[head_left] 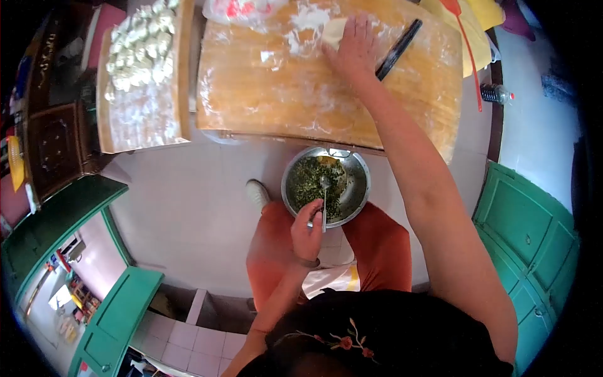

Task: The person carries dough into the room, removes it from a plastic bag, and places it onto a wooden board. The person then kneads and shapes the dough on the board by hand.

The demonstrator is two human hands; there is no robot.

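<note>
The right hand (355, 53) lay on the board (276, 94) with its palm down and its fingers stretched, not clenched, and it partly covered a flat, pale piece of dough (333, 30), which was near the far edge of the board. White flour (306, 19) was spread beside this dough, and thinner traces of it marked the rest of the wood. A dark rod (400, 49) lay slantwise on the board, its nearer end just beside the right wrist. The left hand (306, 237) was lower, at the near rim of a metal bowl (359, 191), with its fingers bent; whether they grasped the rim, the spoon (325, 200) or both, I could not tell. The handle of the spoon passed close to these fingers, and its head rested in chopped greens (306, 182), which covered mostly the left part of the bowl. The bowl stood between the person's knees, just below the edge of the board. To the left, a tray (141, 125) dusted with white carried many pale dumplings (141, 50), crowded on its farther part. A bag (242, 9) with something red was at the far left corner of the board, and a bottle (496, 94) was at the right, apart from the board.
</note>
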